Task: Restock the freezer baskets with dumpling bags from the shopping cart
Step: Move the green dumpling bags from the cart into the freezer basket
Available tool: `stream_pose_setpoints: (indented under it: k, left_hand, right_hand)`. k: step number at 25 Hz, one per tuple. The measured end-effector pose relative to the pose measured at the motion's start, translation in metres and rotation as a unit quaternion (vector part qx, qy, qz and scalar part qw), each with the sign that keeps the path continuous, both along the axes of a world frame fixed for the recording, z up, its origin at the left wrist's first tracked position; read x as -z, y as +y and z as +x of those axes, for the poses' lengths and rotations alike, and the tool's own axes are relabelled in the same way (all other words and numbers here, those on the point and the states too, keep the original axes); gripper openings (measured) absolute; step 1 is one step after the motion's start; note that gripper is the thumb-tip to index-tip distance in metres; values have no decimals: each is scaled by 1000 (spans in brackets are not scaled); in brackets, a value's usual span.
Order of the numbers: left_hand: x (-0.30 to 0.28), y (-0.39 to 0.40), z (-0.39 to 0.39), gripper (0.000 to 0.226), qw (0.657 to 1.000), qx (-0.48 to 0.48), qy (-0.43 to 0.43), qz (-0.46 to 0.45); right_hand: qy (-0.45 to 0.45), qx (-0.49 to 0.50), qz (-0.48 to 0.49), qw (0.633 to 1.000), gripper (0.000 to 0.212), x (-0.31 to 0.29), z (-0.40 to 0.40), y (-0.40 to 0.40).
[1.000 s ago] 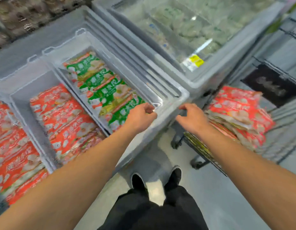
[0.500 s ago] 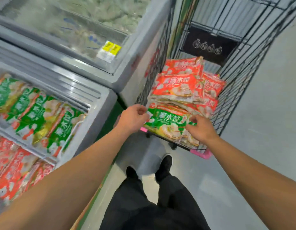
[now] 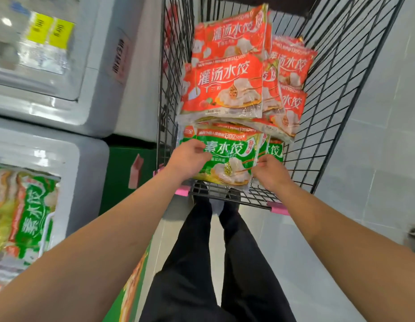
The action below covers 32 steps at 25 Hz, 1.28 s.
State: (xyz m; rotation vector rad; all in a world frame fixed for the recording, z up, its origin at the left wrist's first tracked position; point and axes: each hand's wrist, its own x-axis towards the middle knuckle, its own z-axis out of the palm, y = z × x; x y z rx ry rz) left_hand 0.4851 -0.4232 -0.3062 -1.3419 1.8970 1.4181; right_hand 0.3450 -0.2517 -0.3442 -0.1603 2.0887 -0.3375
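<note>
Far to the left of the hands sits the open freezer (image 3: 69, 159), with one green bag (image 3: 32, 217) plainly showing in its basket; more bags beside it are too blurry to count. The left hand (image 3: 190, 159) has its fingers curled over the left edge of the green dumpling bag (image 3: 227, 159) in the shopping cart (image 3: 341, 89). The right hand (image 3: 270, 170) pinches the right edge of the same bag with bent fingers. A second green bag (image 3: 275, 149) peeks out just above the right hand. Above both hands, red dumpling bags (image 3: 225, 87) lie stacked on the green ones; at least four red ones show.
</note>
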Motion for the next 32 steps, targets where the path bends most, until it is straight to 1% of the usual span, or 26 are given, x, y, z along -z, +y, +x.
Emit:
stream_pose_setpoints:
  k: [3, 6, 8, 9, 11, 13, 14, 17, 19, 21, 23, 25, 28, 30, 32]
  left_hand:
    - [24, -7, -4, 46, 1000, -3, -13, 1]
    - [36, -7, -6, 45, 999, -38, -16, 3]
    - [41, -4, -8, 45, 999, -38, -20, 3]
    - [42, -1, -9, 46, 999, -33, -21, 3]
    - [43, 2, -11, 45, 999, -32, -22, 8]
    - [48, 2, -13, 44, 998, -52, -27, 7]
    - [50, 1, -13, 43, 998, -62, -31, 4]
    - [58, -1, -17, 40, 994, -95, -53, -5]
    - [65, -5, -20, 44, 991, -113, -72, 15]
    - [76, -7, -23, 48, 984, -147, -81, 62]
    - [87, -11, -23, 45, 981, -152, -93, 77]
    - [95, -13, -19, 33, 978, -169, -105, 63]
    - [79, -6, -20, 9, 972, -214, -70, 61]
    - [62, 0, -19, 21, 973, -220, -53, 41]
    - [41, 6, -13, 27, 970, -241, -33, 23]
  right_hand:
    - [9, 42, 15, 999, 42, 23, 3, -8]
    - [56, 69, 28, 996, 28, 35, 7, -12]
    - [67, 64, 28, 995, 17, 42, 7, -9]
    - [67, 60, 28, 996, 15, 44, 6, -7]
    - [70, 47, 30, 996, 14, 47, 4, 0]
    - [97, 38, 43, 994, 18, 46, -1, 7]
    - [115, 48, 51, 991, 22, 48, -2, 10]
    - [153, 127, 101, 975, 27, 50, -10, 20]
    - [158, 190, 112, 963, 28, 55, -16, 25]
    - [148, 226, 97, 958, 29, 60, -19, 28]
    - [140, 243, 60, 958, 26, 61, -21, 27]
    - [129, 271, 7, 954, 18, 64, -23, 30]
    - [90, 341, -39, 935, 21, 54, -23, 30]
    - [84, 340, -58, 935, 15, 39, -22, 29]
    - [86, 314, -82, 942, 17, 13, -25, 24]
